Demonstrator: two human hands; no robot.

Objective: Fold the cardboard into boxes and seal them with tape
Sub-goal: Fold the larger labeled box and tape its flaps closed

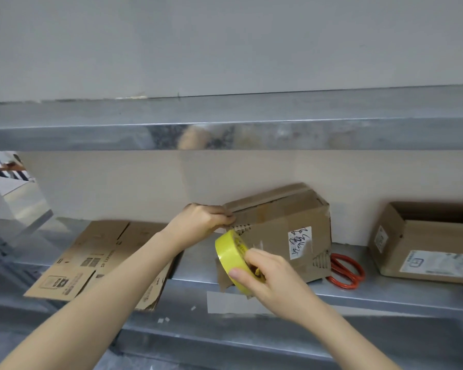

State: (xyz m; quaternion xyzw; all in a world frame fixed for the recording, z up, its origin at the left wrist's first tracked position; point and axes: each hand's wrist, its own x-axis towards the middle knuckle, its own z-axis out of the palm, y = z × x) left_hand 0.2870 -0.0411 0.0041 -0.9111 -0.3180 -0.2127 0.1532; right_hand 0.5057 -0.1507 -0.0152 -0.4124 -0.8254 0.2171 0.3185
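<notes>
A folded brown cardboard box (281, 225) with a handwritten white label stands tilted on the metal shelf (385, 295), leaning toward the back wall. My left hand (203, 220) grips its upper left edge, fingers curled over the closed flaps. My right hand (265, 276) holds a roll of yellow tape (229, 259) against the box's lower left front face. A flattened cardboard sheet (91, 257) with printed marks lies on the shelf to the left, partly under my left forearm.
Red-handled scissors (345, 271) lie on the shelf right of the box. An open-topped cardboard box (425, 241) with labels stands at the far right. An upper metal shelf (225, 134) overhangs the work area. White paper scraps (230, 303) lie on the shelf's front.
</notes>
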